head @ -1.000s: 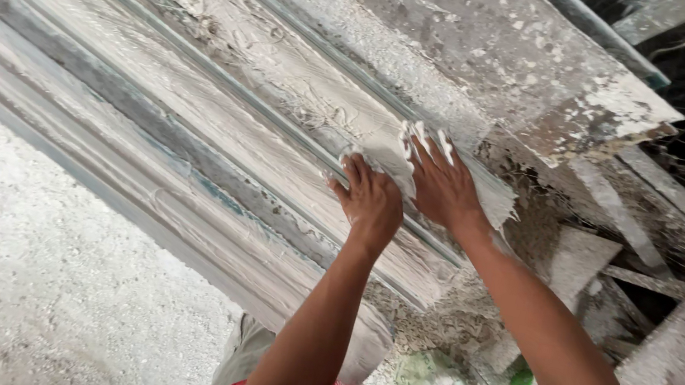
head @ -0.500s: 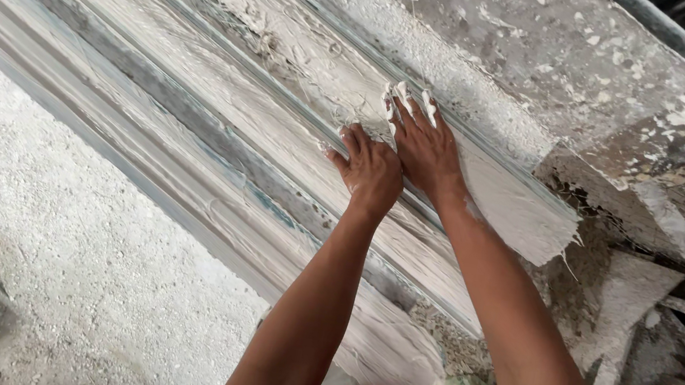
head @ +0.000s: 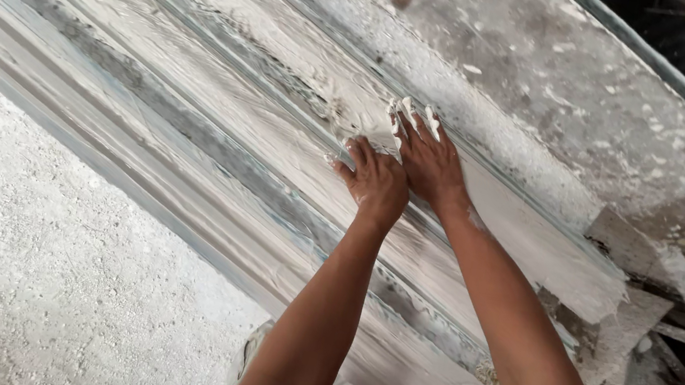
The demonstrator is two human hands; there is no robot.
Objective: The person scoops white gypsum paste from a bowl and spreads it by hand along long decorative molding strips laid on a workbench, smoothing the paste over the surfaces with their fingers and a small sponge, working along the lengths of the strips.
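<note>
A long plaster moulding (head: 190, 113) is lying across a rough work table (head: 612, 107), running diagonally from beyond the fingers at the upper left down past the wrists toward the lower right. Its ribbed, wet-looking white face is passing directly under both palms, with 1 smooth pale strip continuing behind the right wrist. Below the moulding, on the near side of the forearms, a gritty white floor (head: 29, 262) is spreading out.

The person is pressing 2 hands side by side on the moulding. The right hand (head: 430, 161) is lying flat, its fingers (head: 413, 121) slightly apart, pointing up the slope and coated white at the tips. The left hand (head: 376, 184) is touching it just below, fingers curled together over a small lump of wet plaster (head: 374, 140) sitting between the 2 sets of fingertips. Neither hand is gripping anything firm; both are bearing down on the surface.
</note>
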